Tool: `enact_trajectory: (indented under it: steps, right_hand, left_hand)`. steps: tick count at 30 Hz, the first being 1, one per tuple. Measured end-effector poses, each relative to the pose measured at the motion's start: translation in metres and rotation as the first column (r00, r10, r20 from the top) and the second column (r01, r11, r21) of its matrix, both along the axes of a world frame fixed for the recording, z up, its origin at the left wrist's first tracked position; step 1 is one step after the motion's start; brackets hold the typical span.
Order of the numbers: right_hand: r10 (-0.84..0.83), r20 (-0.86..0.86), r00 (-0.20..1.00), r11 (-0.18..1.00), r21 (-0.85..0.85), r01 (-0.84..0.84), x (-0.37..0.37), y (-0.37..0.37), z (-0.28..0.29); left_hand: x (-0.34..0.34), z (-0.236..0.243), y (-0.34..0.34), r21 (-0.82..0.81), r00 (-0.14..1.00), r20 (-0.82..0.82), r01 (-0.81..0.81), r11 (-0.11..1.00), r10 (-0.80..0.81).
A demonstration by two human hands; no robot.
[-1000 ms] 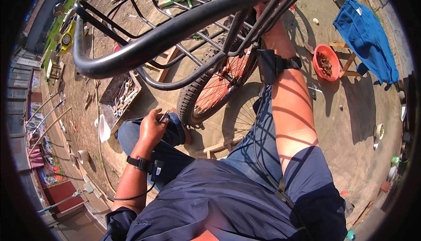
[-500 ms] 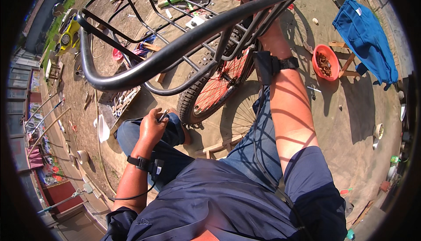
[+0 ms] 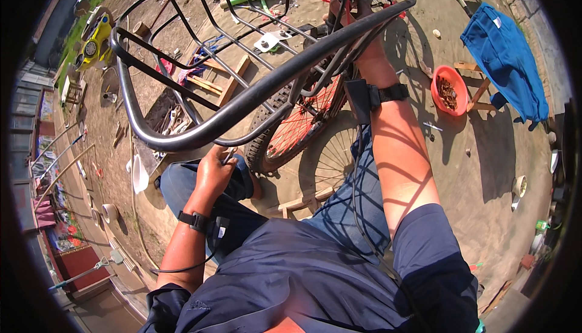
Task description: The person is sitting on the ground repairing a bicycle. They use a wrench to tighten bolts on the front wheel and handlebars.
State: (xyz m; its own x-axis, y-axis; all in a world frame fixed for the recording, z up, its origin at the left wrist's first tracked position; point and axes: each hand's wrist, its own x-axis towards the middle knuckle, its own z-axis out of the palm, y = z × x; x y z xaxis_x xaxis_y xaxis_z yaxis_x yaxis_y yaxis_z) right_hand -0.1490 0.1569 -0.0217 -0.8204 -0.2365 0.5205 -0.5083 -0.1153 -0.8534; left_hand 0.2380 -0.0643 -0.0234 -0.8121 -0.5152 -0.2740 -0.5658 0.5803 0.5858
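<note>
A black metal bicycle basket point(image 3: 212, 128) spreads across the upper middle, its thick rim nearest to me. Beyond and below it is a bicycle wheel point(image 3: 260, 157) with a knobbly tyre and red showing among the spokes. Just under the rim's near edge, my left hand point(image 3: 213, 174) is closed around a small metal tool point(image 3: 229, 156), its kind unclear. My right hand point(image 3: 370, 54) reaches behind the rim's right end, beside the basket's mounting. Its fingers curl round a part there, but bars mostly cover them. A pale plate point(image 3: 271, 41) with dark bolts lies at the basket's bars.
An open box of tools point(image 3: 173, 118) stands on the ground left of the wheel. To the right are a red bowl point(image 3: 450, 90) of small brown pieces and a blue cloth point(image 3: 506, 60) draped over a wooden stand. A yellow toy car point(image 3: 96, 45) is at far left.
The basket appears lower and nearer to me, its rim now just above my left hand. More of the mounting at its far end shows. My left hand has shifted only slightly, still closed.
</note>
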Motion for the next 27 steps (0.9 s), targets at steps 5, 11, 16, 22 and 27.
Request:
enact_trajectory:
  steps: [5, 11, 16, 22, 27]
  right_hand:
    - [0.187, 0.106, 0.977, 0.961, -0.226, -0.159, 0.019, -0.008, 0.010]
    - [0.049, 0.114, 0.992, 0.997, -0.058, -0.043, 0.024, 0.003, 0.014]
    - [-0.076, 0.325, 0.943, 0.976, 0.217, 0.004, 0.055, 0.023, 0.045]
    - [-0.075, 0.408, 0.910, 0.995, -0.033, 0.097, 0.087, 0.051, 0.041]
    - [-0.240, 0.309, 0.920, 0.935, 0.329, 0.134, 0.120, 0.060, 0.026]
  left_hand:
    - [-0.011, -0.009, 0.008, 0.231, 0.979, -0.196, -0.010, 0.973, 0.057]
    - [-0.015, -0.015, 0.009, 0.378, 0.979, -0.201, 0.051, 0.924, 0.028]
    - [-0.018, 0.004, 0.013, 0.256, 0.994, -0.105, 0.049, 0.965, -0.023]
    - [-0.014, -0.008, 0.004, 0.202, 0.984, -0.177, 0.060, 0.977, -0.024]
    - [-0.018, -0.010, 0.001, 0.252, 0.984, -0.180, 0.059, 0.966, -0.013]
